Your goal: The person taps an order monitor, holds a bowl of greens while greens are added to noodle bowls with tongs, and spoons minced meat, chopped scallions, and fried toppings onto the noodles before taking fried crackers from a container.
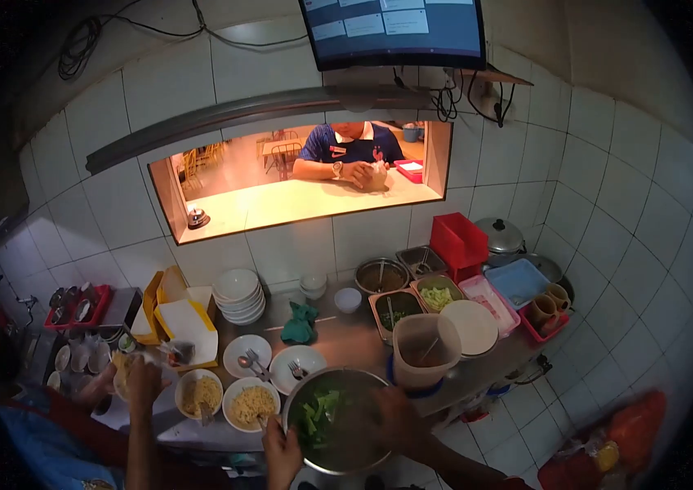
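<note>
A large metal bowl (pixel 367 467) with chopped green leafy vegetables (pixel 322 415) in it is at the bottom centre, right in front of me. My left hand (pixel 282 457) grips its left rim, thumb uppermost. Over the opposite rim lies my right hand (pixel 398 420), closed on the bowl's edge; its fingers are dark and partly blurred. Just left of the metal bowl stand a bowl of noodles (pixel 251 406) and a second noodle bowl (pixel 199 394). A clear plastic tub (pixel 426 351) with brownish contents stands beyond my right hand.
At left, a co-worker's hands (pixel 144 382) hold noodles over a bowl. Plates with cutlery (pixel 297 367), stacked bowls (pixel 238 296), a green cloth (pixel 300 322) and ingredient containers (pixel 436 292) line the counter. Behind the serving window (pixel 305 212) is another person (pixel 350 155).
</note>
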{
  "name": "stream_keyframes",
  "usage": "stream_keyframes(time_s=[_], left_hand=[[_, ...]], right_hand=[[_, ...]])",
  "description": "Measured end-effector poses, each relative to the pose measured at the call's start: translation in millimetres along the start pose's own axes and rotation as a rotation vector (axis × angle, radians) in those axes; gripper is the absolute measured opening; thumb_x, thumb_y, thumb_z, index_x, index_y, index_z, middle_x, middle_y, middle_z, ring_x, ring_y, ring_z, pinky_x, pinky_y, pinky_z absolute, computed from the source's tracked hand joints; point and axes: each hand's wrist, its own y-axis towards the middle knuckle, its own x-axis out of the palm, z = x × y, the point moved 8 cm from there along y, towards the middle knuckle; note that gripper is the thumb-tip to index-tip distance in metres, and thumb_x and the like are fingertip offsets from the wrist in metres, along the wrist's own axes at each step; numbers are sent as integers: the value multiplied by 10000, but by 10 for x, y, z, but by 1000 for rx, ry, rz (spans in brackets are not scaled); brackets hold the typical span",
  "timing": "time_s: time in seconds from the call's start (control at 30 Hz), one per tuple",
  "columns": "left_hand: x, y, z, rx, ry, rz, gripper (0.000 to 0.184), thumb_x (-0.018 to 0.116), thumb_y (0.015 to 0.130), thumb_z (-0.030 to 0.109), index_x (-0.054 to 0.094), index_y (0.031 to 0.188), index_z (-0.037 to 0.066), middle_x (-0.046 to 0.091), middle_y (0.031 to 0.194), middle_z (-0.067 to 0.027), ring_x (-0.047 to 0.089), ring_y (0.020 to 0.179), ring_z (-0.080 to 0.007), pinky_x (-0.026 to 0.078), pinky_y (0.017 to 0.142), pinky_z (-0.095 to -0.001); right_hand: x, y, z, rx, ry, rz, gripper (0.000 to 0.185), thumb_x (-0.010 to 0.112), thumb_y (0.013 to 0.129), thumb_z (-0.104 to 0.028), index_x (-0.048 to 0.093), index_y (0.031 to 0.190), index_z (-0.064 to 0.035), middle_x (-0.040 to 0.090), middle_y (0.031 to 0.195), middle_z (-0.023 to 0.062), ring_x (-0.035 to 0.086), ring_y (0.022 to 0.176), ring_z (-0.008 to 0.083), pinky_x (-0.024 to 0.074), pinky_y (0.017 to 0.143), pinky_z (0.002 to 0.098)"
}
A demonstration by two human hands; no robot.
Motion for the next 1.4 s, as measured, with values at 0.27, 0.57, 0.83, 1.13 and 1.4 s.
stream_keyframes(time_s=[0.27, 0.57, 0.83, 1.13, 1.4], left_hand=[[3, -804, -265, 50, 247, 96, 280, 505, 883, 117, 471, 1084, -75, 576, 724, -184, 569, 644, -257, 433, 559, -397], [-159, -916, -391, -78, 53, 163, 78, 508, 848, 40, 474, 883, -20, 561, 681, -150, 559, 577, -265, 421, 545, -371], [173, -765, -731, -146, -254, -36, 137, 470, 920, 38, 496, 1047, -7, 552, 929, -71, 511, 891, -146, 412, 784, -288], [334, -609, -242, -265, -447, -150, 171, 512, 908, 6, 379, 829, 79, 398, 744, 26, 359, 617, -21, 316, 504, -180], [325, -615, -28, -216, -420, -127, 84, 539, 908, 58, 455, 907, 58, 433, 779, 15, 385, 711, -71, 351, 640, -216]], right_hand=[[1532, -335, 312, 167, 188, -271, 547, 626, 810, -415, 481, 990, 80, 539, 933, 244, 574, 893, 401, 475, 748, 461], [1374, -453, 61, 128, 256, -445, 413, 682, 773, -317, 544, 984, 11, 596, 866, 222, 601, 807, 369, 479, 715, 432], [121, -619, 323, 181, 283, 150, 270, 718, 753, -75, 604, 986, -4, 641, 952, 116, 626, 881, 205, 493, 790, 335], [-443, -958, 274, 347, 736, 525, 315, 706, 749, 48, 596, 1042, 17, 629, 1000, 79, 596, 872, 137, 469, 808, 260], [-414, -978, 148, 267, 312, 470, 329, 714, 737, 52, 599, 1042, 10, 645, 977, 104, 608, 886, 150, 489, 782, 266]])
